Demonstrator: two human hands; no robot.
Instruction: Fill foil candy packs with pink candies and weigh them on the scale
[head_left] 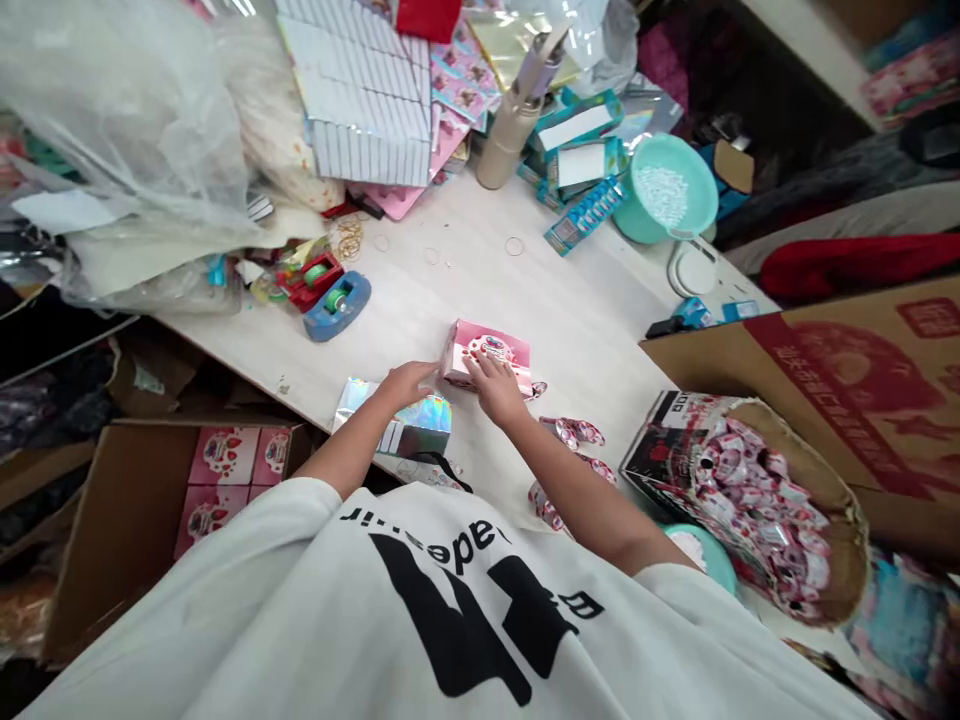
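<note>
On the white table a small pink carton with a strawberry print point(514, 347) lies in front of me. My right hand point(496, 390) rests on its top and near side, fingers apart and stretched out, not wrapped round it. At the carton's left end is my left hand point(409, 384), its fingers extended toward that end; whether they touch it I cannot tell. A shiny silver holographic box point(427, 425) stands under my left wrist. Several small pink-and-red wrapped packets point(574, 432) lie beside my right forearm.
A blue tape dispenser point(337, 306) and a red one point(311, 280) sit to the left. Farther back stand a bottle point(504, 140) and a turquoise bowl of white pellets point(694, 185). Right is an open carton of packets point(765, 500); lower left, a cardboard box point(120, 520) holds pink cartons.
</note>
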